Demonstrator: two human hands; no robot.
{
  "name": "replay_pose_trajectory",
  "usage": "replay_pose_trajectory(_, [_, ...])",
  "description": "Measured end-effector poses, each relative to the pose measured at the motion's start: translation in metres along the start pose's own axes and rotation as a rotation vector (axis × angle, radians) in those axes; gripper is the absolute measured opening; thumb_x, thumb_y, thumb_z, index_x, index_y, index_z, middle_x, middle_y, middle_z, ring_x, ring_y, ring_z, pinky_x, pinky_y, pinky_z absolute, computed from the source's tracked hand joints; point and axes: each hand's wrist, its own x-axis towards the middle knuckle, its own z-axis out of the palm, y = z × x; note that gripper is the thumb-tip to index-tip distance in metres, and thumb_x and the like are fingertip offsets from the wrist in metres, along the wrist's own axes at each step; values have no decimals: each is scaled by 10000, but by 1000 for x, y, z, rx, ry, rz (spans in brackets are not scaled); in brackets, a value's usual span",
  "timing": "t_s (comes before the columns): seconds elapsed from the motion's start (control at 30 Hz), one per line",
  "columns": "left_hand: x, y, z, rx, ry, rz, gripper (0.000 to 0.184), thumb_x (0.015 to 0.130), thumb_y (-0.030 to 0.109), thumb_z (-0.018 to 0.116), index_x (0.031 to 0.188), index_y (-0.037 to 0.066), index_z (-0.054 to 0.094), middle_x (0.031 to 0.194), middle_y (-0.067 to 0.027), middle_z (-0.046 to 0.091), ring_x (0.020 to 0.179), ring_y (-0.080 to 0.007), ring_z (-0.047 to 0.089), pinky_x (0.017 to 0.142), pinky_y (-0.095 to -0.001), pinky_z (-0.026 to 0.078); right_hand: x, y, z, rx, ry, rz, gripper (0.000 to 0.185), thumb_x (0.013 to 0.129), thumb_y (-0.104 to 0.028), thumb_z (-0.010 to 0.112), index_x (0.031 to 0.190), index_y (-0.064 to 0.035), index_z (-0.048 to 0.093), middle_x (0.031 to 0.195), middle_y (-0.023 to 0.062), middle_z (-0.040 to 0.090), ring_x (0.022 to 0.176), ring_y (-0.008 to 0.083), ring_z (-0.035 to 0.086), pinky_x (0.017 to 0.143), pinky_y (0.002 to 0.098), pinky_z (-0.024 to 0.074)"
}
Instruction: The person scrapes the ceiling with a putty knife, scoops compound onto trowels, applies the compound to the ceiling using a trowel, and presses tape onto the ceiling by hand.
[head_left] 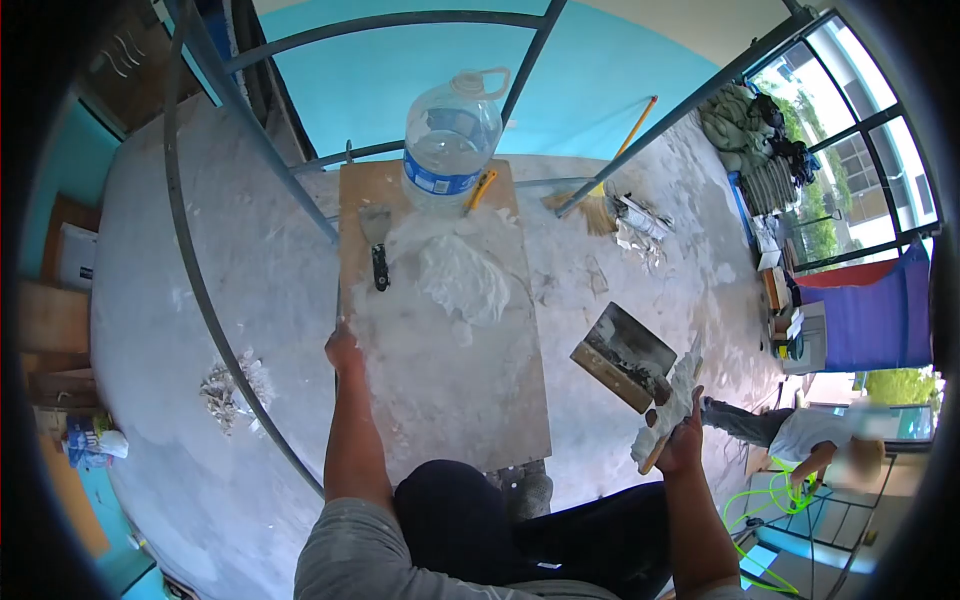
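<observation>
My left hand [343, 347] is closed on the left edge of a wooden board [520, 400] smeared with white paste. My right hand [683, 437] holds a wooden-edged tool [670, 405] loaded with white paste, and a wide metal trowel [627, 352] with grey residue juts out to the left beside it. On the board lie a mound of white paste [462, 280], a putty knife [378, 245] with a black handle and an orange cutter [482, 190]. A large clear water jug [450, 140] with a blue label stands at the board's far end.
Grey metal scaffold bars [270, 150] frame the board. Behind on the floor lie a broom [598, 212] and crumpled wrapping [645, 225]. Debris [238, 390] lies at the left. At the lower right, another person [815, 440] bends near a bright green hose [770, 510].
</observation>
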Motion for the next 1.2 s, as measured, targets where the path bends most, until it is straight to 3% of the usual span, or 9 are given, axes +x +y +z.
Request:
replay_pose_trajectory(0.13, [17,7,-7,549,-18,257,306,883,135,561,1172,31,564,727,-108,648,656,-270,642,582,-386,502,4,1,16,46,202,-17,444,961,-528,389,1146,-152,535,987,60,647,659,246,664,524,391,563])
replay_pose_trajectory(0.2, [28,41,-37,135,-169,-76,281,887,142,556,1143,30,586,726,-100,652,680,-274,645,583,-378,501,3,0,17,4,220,-18,451,962,-531,385,1145,-147,536,988,61,648,667,251,667,520,395,563])
replay_pose_trajectory(0.27, [40,10,-29,375,-110,267,336,945,284,475,996,-1,646,799,-131,675,724,-314,642,615,-399,504,5,3,8,9,192,-31,455,960,-536,384,1135,-146,541,976,63,648,669,247,664,517,393,561])
replay_pose_trajectory(0.37, [48,6,-23,16,-283,-226,404,931,352,491,960,-18,652,812,-160,668,725,-369,626,673,-432,508,0,5,21,33,177,-45,458,957,-543,387,1120,-147,549,960,62,647,657,235,651,505,384,551])
replay_pose_trajectory(0.47, [17,49,-51,63,-51,-208,356,860,315,602,1018,-3,634,856,-177,647,793,-397,607,775,-447,495,-2,3,-4,39,-9,-48,509,941,-539,436,1214,-118,520,1072,51,624,838,201,623,698,349,535])
replay_pose_trajectory(0.57, [-9,131,-62,64,276,235,352,779,273,686,1016,20,629,905,-190,622,861,-393,592,838,-441,470,0,4,-16,57,-48,-72,544,936,-538,455,1256,-101,507,1124,47,613,928,176,610,788,324,529])
replay_pose_trajectory(0.7, [-72,237,-16,-65,-674,935,405,726,324,735,1019,60,644,1108,-158,597,1061,-357,540,907,-447,418,-2,4,-23,24,6,-124,550,941,-536,443,1267,-97,502,1125,55,612,918,163,610,773,303,531])
replay_pose_trajectory(0.87, [-121,296,47,416,-760,1694,528,709,459,733,1121,141,641,1205,-99,543,1166,-299,501,1003,-491,360,-5,3,-24,93,-4,-135,560,949,-533,422,1293,-97,491,1125,63,614,914,166,611,753,288,533])
replay_pose_trajectory(1.2, [-88,339,81,659,-947,1631,579,639,492,774,1083,143,648,1151,-54,559,1126,-234,529,1013,-470,341,-4,6,-20,111,124,-118,504,947,-546,408,1184,-122,544,965,36,645,721,198,639,644,358,562])
